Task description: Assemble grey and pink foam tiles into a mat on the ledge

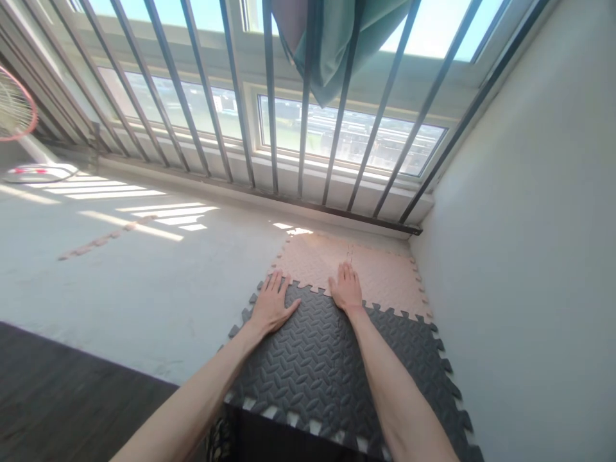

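Note:
Dark grey foam puzzle mats with a raised tread pattern lie on the floor in front of me. Along their far edge, pale pink foam mats meet them at a toothed seam. My left hand rests flat on the grey mat's far left corner, fingers spread and tips at the seam. Across the seam to the right lies my right hand, palm down, its fingers stretched out over the pink mat. Neither hand holds anything.
Metal railings stand before the windows, with a green cloth hanging beyond. A white wall borders the mats on the right. A pink foam edge strip lies on the pale floor; a white fan stands far left.

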`<state>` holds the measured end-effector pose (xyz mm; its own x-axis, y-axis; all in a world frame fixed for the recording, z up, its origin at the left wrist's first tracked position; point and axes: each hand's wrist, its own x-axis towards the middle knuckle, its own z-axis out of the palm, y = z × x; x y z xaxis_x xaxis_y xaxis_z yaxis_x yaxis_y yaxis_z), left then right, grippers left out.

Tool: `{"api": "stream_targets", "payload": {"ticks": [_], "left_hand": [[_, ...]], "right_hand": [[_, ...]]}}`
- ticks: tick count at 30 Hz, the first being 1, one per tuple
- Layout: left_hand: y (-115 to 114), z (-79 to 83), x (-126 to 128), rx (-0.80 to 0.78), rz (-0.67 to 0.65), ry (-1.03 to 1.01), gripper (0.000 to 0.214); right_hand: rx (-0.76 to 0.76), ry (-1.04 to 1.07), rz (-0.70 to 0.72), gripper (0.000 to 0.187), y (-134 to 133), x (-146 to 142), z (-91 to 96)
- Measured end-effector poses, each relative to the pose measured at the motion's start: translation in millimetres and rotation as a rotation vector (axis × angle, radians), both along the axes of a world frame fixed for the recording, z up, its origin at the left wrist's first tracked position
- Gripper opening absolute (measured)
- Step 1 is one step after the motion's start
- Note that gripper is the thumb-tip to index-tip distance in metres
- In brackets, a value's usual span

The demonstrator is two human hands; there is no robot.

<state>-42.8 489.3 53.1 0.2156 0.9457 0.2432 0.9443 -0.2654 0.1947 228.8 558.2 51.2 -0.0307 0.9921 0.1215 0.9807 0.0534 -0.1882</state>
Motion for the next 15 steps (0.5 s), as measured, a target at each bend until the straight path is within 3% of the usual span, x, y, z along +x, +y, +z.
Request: {"api": "stream_targets", "payload": {"ticks": [5,15], "left_hand": [[-28,-7.9,7,-0.008,0.030,-0.031,0.099],[-144,-20.9,25,-0.051,0.047,-0.019,0.096]], "right_hand": [[0.014,0.016,0.094,0.067,-92,-8,1.7],[0.010,0.085,0.069,0.068,-239,-37,5.0]]}}
